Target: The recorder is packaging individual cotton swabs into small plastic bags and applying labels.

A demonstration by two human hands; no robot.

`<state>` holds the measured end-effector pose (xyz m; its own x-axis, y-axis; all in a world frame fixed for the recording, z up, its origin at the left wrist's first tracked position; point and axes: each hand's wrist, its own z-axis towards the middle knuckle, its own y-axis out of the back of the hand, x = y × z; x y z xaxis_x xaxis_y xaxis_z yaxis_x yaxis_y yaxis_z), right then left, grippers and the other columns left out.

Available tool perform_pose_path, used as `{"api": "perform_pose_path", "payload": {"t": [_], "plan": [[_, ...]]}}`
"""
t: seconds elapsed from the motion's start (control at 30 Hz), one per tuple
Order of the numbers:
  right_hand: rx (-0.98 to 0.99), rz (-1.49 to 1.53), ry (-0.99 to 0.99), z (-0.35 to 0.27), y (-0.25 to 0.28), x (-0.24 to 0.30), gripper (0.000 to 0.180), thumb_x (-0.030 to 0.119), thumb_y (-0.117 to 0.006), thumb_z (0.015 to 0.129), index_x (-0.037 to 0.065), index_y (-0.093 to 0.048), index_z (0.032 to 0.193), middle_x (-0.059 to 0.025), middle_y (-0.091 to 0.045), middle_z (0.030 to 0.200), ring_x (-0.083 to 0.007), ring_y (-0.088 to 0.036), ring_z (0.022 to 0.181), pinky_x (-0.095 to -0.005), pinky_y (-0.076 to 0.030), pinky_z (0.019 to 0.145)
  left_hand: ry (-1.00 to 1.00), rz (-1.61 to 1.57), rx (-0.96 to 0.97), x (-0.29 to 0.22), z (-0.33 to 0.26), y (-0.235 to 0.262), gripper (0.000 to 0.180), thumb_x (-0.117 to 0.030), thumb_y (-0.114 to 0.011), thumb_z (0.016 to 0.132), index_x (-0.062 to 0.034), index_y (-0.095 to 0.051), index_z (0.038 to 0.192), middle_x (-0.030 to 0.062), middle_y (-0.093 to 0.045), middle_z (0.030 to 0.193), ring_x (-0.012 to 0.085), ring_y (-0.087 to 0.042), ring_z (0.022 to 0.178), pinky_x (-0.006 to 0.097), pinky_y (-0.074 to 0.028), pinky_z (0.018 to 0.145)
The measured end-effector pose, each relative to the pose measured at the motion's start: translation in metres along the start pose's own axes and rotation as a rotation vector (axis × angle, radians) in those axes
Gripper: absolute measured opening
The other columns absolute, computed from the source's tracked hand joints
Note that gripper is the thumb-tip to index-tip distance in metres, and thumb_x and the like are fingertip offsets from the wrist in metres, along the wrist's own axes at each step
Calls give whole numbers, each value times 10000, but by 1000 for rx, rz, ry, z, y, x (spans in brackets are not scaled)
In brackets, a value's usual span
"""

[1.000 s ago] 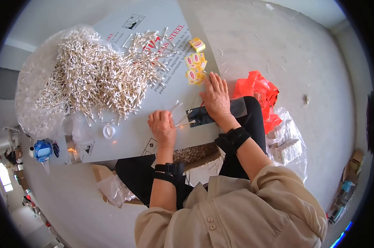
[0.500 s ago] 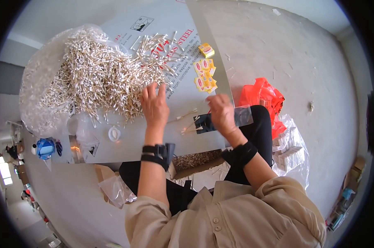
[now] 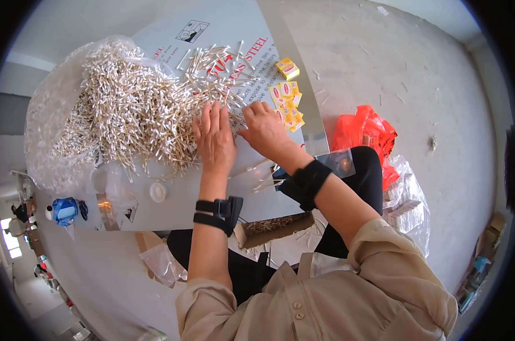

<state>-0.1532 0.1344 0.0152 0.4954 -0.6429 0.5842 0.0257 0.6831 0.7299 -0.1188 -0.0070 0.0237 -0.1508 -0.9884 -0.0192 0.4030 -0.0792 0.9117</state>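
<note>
A large heap of cotton swabs (image 3: pixel 138 108) lies on the film-covered metal table (image 3: pixel 212 202), spilling from a clear plastic bag (image 3: pixel 50 131). My left hand (image 3: pixel 216 139) rests at the heap's right edge, fingers stretched forward among the nearest swabs. Just to its right, my right hand (image 3: pixel 266 129) reaches in with bent fingers and the thumb held apart; nothing shows in it. Beyond the right hand are small yellow printed cards (image 3: pixel 286 91) and a stack of yellow cards (image 3: pixel 288 69). A few loose swabs (image 3: pixel 264 186) lie near my right wrist, whose forearm hides part of a clear plastic sleeve (image 3: pixel 341 161).
A white round cap (image 3: pixel 157 192) sits at the table's near side, with a blue package (image 3: pixel 64 211) at the left corner. Below the front edge stands a cardboard box (image 3: pixel 274 228) containing swabs. Red (image 3: pixel 364 133) and clear (image 3: pixel 408 204) bags lie on the right.
My right hand has moved up and left from beside the dark patch and sleeve to the swabs near my left hand. The left hand has stayed at the heap's edge.
</note>
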Motion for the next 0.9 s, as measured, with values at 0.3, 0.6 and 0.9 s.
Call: {"api": "perform_pose_path", "payload": {"t": [0.3,0.6,0.9], "plan": [[167,-325,25,17,-22,2,110,99,-588,803,41,-623,890,-118,-643,902,-277,-625,893,-394,-510,735,86,80,188,41,-19,-14,610,-293,-595,913,-89,-388,1449,85,-297,1564,279,-194,1471,559,-85,1166],[380,-225,90,-38,33,4,148,127,-649,791,30,-602,891,-115,-606,846,-299,-637,878,-404,-522,725,85,-25,88,35,-22,9,571,-143,-642,852,-62,-451,1384,109,-376,1517,299,-245,1451,566,-118,1163],[96,-176,15,31,-19,-15,128,78,-604,826,4,-588,928,-163,-615,958,-326,-632,924,-423,-532,756,137,-227,29,1,-50,8,541,-7,-655,746,-2,-527,1272,146,-478,1402,332,-354,1373,519,-258,1122]]}}
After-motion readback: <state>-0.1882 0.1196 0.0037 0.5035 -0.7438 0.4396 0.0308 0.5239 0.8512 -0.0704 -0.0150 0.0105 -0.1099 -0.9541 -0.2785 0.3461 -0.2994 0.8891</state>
